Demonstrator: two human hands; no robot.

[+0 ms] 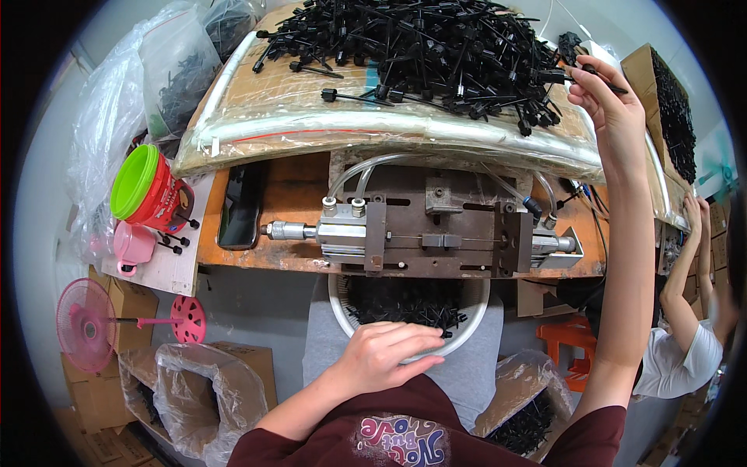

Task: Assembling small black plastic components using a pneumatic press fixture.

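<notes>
My right hand (609, 97) is raised at the right end of a large heap of black plastic parts (420, 47) with thin stems. Its fingers are closed on a black stemmed part (595, 75). My left hand (393, 352) rests at the near rim of a white round basket (337, 307) on my lap, fingers stretched out and thumb apart. Black parts (405, 300) fill the basket, and one lies by the left fingertips. Between heap and basket sits a metal fixture (440, 241) with a small block at its middle and an air cylinder (342, 237) at its left.
A plastic-covered cardboard shelf (311, 132) overhangs the fixture. At left are a red and green bucket (148, 187), a pink cup (134, 245), a phone (240, 206) and a pink fan (85, 324). A co-worker's arms (689, 257) show at right, near an orange stool (566, 342).
</notes>
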